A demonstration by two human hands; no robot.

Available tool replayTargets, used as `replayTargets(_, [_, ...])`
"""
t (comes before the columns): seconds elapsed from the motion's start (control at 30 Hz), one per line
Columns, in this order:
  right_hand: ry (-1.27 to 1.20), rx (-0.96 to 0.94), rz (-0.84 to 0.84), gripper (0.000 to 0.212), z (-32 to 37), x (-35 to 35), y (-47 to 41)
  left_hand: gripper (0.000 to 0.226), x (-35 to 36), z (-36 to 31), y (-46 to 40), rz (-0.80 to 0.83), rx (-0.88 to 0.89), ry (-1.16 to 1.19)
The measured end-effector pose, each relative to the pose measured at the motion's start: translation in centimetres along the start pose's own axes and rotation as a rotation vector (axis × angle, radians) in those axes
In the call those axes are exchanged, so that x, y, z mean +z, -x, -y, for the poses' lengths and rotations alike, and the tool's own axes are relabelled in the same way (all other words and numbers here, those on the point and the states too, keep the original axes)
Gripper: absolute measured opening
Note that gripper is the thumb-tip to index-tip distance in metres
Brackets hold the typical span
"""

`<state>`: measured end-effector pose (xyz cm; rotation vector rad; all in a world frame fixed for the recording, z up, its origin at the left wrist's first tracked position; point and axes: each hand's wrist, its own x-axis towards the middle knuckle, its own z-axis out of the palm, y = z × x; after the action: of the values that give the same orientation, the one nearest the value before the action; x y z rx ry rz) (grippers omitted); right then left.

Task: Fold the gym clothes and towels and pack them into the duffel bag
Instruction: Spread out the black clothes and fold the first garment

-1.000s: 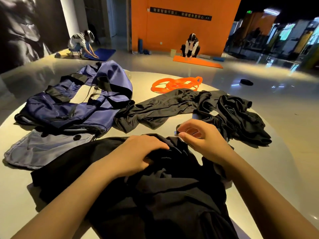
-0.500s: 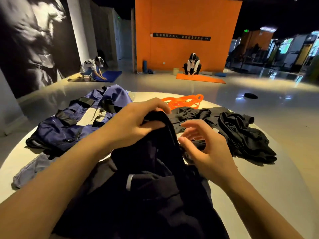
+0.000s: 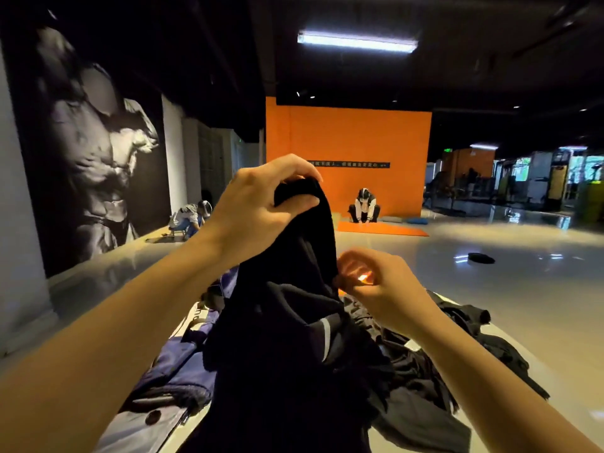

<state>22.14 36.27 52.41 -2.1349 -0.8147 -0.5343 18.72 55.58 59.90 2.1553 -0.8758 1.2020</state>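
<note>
A black garment (image 3: 281, 341) hangs lifted off the round white table (image 3: 483, 403), filling the middle of the view. My left hand (image 3: 258, 210) pinches its top edge high up, thumb and fingers curled over the cloth. My right hand (image 3: 376, 282) is lower and to the right, fingers pinching the garment's right edge. The navy duffel bag (image 3: 176, 364) lies on the table at the left, mostly hidden behind my left arm and the garment. More black clothes (image 3: 457, 348) lie crumpled on the table at the right.
A grey cloth with a dark button (image 3: 147, 420) lies at the table's near left. Two people crouch on floor mats, one by the orange wall (image 3: 362, 210), one at the left (image 3: 189, 217). A dark object (image 3: 480, 258) lies on the glossy floor.
My left hand has raised the black garment from the table to well above it. My right hand rose too and took hold of the garment's right edge. The camera tilted upward.
</note>
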Motion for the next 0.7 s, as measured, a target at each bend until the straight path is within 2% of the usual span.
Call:
replayTargets(0.07, [0.107, -0.026, 0.012, 0.003, 0.9, -1.4, -1.3, 0.019, -0.3, 0.1, -0.5, -0.066, -0.058, 0.038])
replayTargets(0.13, [0.234, -0.083, -0.081, 0.005, 2.3, -3.5, -2.4, 0.022, -1.1, 0.4, -1.2, -0.131, -0.117, 0.079])
replayTargets(0.2, [0.310, -0.212, -0.216, 0.005, 3.9, -5.6, -3.3, 0.029, -2.4, 1.0, -1.6, -0.082, -0.171, 0.109])
replayTargets(0.27, [0.355, -0.299, -0.262, 0.006, 4.7, -6.8, -3.9, 0.033, -3.1, 1.4, -1.7, 0.021, -0.226, 0.138])
replayTargets(0.4, [0.594, -0.184, -0.031, 0.010, 3.7, -6.1, -5.1, 0.019, -1.9, 2.6, -1.1, 0.094, -0.246, -0.075])
replayTargets(0.47, [0.570, -0.265, -0.088, 0.012, 3.6, -6.6, -5.4, 0.016, -1.4, 2.9, -1.1, 0.031, -0.261, -0.058])
replayTargets(0.53, [0.471, -0.339, -0.165, 0.010, 3.9, -7.4, -5.5, 0.019, -1.7, 2.8, -1.4, -0.065, -0.268, 0.058])
replayTargets(0.6, [0.417, -0.278, -0.126, 0.009, 4.2, -7.6, -5.5, 0.019, -1.8, 2.3, -1.9, -0.051, -0.274, 0.118])
replayTargets(0.7, [0.388, -0.170, -0.026, 0.013, 2.6, -6.0, -4.6, 0.016, -1.1, 2.1, -2.0, -0.034, -0.302, 0.079])
